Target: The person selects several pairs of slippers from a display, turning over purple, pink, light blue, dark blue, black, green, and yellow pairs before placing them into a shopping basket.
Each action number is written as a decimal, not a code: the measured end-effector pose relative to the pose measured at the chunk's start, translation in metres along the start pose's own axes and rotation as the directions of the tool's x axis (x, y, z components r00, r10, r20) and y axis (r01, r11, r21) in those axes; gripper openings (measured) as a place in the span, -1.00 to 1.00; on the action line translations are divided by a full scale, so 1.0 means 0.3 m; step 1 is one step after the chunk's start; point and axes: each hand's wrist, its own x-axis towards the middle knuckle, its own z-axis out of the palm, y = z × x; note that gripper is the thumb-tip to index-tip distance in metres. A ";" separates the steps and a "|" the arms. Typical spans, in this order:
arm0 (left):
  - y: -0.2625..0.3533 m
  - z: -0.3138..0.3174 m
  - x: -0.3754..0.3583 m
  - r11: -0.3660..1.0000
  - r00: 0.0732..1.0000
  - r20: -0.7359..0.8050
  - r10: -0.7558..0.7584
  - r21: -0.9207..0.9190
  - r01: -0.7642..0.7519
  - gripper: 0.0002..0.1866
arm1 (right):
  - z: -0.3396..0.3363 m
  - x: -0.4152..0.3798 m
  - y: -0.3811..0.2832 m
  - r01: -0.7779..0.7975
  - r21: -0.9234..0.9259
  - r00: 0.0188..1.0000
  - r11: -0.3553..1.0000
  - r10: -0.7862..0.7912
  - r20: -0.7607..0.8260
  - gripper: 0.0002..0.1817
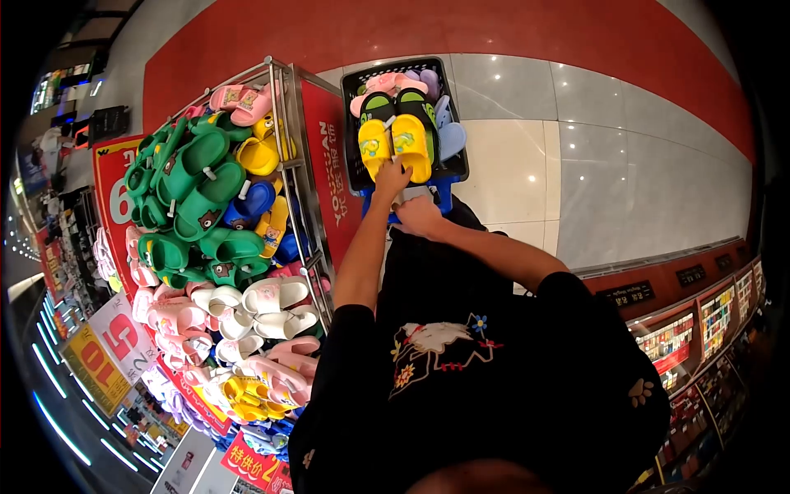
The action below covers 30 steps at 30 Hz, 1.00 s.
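Yellow slippers [410, 146] lie in the black basket [355, 169], on top of black and green slippers [414, 105]. My left hand [392, 179] is at their near end, its fingers closed on the pair. Just below and to the right, my right hand [418, 215] is closed by the blue edge and grey handle area of the cart; what it grips is hidden. Pink slippers [387, 82] and light blue slippers [449, 136] also show in the basket.
On the left stands a metal rack [288, 156] piled with green clogs [200, 185], white clogs [280, 309] and pink ones, beside a red sign panel [322, 140]. Shelves [716, 317] of goods line the right. Tiled floor [510, 165] lies right of the basket.
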 end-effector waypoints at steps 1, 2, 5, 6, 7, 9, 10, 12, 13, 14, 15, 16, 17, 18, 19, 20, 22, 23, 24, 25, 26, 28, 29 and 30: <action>-0.021 0.029 -0.019 0.995 0.998 0.055 0.043 -0.094 -0.037 -0.39 | 0.012 0.004 0.010 0.018 0.007 0.999 1.000 -0.018 0.027 -0.61; -0.044 0.053 -0.036 0.980 0.991 0.101 0.089 -0.188 -0.069 -0.37 | 0.023 0.008 0.019 0.029 0.010 0.999 1.000 -0.029 0.022 -0.61; -0.033 -0.026 -0.099 0.939 0.990 0.128 0.053 -0.343 -0.006 -0.42 | 0.075 0.032 0.040 0.088 0.094 0.991 0.992 -0.078 -0.105 -0.67; -0.007 -0.071 -0.130 0.882 0.983 0.180 -0.027 -0.459 0.109 -0.47 | 0.064 0.038 0.035 0.106 0.096 0.990 0.990 -0.096 -0.105 -0.67; 0.011 -0.097 -0.162 0.863 1.000 -0.013 -0.003 -0.505 -0.004 -0.61 | 0.042 0.043 0.033 0.079 0.098 0.996 0.992 -0.076 -0.039 -0.70; 0.027 -0.166 -0.211 0.875 0.999 -0.017 -0.043 -0.484 0.029 -0.63 | -0.013 0.043 0.031 0.061 0.120 0.997 0.991 -0.065 0.030 -0.77; 0.026 -0.186 -0.235 0.886 0.998 -0.012 -0.069 -0.461 0.056 -0.63 | -0.018 0.051 0.034 0.079 0.113 0.996 0.990 -0.082 0.029 -0.77; 0.034 -0.207 -0.303 0.902 0.981 -0.153 -0.119 -0.430 0.042 -0.58 | -0.017 0.073 0.036 0.051 0.116 0.997 0.992 -0.058 0.053 -0.80; 0.035 -0.205 -0.331 0.949 0.974 -0.189 -0.127 -0.309 0.064 -0.58 | -0.026 0.077 0.040 0.080 0.129 0.996 0.988 -0.085 0.030 -0.79; 0.035 -0.204 -0.351 0.979 0.965 -0.226 -0.131 -0.183 0.090 -0.57 | -0.036 0.082 0.041 0.095 0.118 0.995 0.988 -0.098 0.022 -0.79; 0.026 -0.189 -0.358 0.986 0.947 -0.302 -0.108 -0.156 0.062 -0.56 | -0.040 0.089 0.044 0.095 0.132 0.994 0.987 -0.101 0.034 -0.78; 0.035 -0.196 -0.355 0.991 0.923 -0.376 -0.084 -0.129 0.037 -0.55 | -0.049 0.096 0.046 0.096 0.143 0.993 0.985 -0.104 0.048 -0.78; 0.046 -0.201 -0.342 0.992 0.903 -0.421 -0.087 -0.121 0.039 -0.56 | -0.058 0.099 0.052 0.103 0.126 0.994 0.987 -0.107 0.031 -0.77; 0.042 -0.200 -0.324 0.991 0.893 -0.439 -0.095 -0.125 0.044 -0.56 | -0.053 0.112 0.059 0.119 0.111 0.992 0.987 -0.123 0.028 -0.77; 0.041 -0.200 -0.310 0.988 0.872 -0.481 -0.091 -0.150 0.020 -0.58 | -0.044 0.125 0.067 0.095 0.114 0.995 0.989 -0.094 -0.014 -0.78; 0.042 -0.197 -0.299 0.985 0.848 -0.522 -0.091 -0.174 -0.001 -0.59 | -0.036 0.135 0.073 0.075 0.119 0.996 0.990 -0.068 -0.055 -0.77; 0.040 -0.196 -0.278 0.988 0.858 -0.504 -0.095 -0.156 0.018 -0.65 | 0.001 0.155 0.099 0.065 0.043 0.995 0.997 -0.062 -0.079 -0.78; 0.033 -0.182 -0.263 0.990 0.836 -0.541 -0.097 -0.138 0.026 -0.68 | -0.034 0.152 0.089 0.055 0.001 0.996 0.999 -0.054 -0.067 -0.79; 0.034 -0.193 -0.255 0.989 0.822 -0.565 -0.073 -0.150 -0.015 -0.70 | -0.014 0.164 0.106 0.059 -0.060 0.998 0.996 -0.061 -0.033 -0.81; 0.014 -0.176 -0.239 0.981 0.833 -0.551 -0.050 -0.183 -0.063 -0.71 | -0.018 0.169 0.103 0.039 -0.067 0.995 0.997 -0.044 -0.088 -0.82; 0.035 -0.224 -0.241 0.986 0.842 -0.537 -0.054 -0.160 -0.039 -0.71 | -0.015 0.180 0.104 0.023 -0.053 0.992 0.998 -0.030 -0.123 -0.82; 0.014 -0.227 -0.211 0.986 0.839 -0.543 -0.028 -0.152 -0.066 -0.69 | -0.005 0.211 0.115 0.016 -0.077 0.987 0.997 -0.028 -0.157 -0.82; 0.004 -0.231 -0.198 0.984 0.839 -0.545 -0.015 -0.156 -0.084 -0.69 | -0.005 0.225 0.126 0.031 -0.103 0.991 0.994 -0.044 -0.123 -0.84; -0.006 -0.241 -0.188 0.981 0.840 -0.542 0.000 -0.162 -0.104 -0.69 | -0.004 0.238 0.125 0.042 -0.128 0.995 0.991 -0.054 -0.086 -0.83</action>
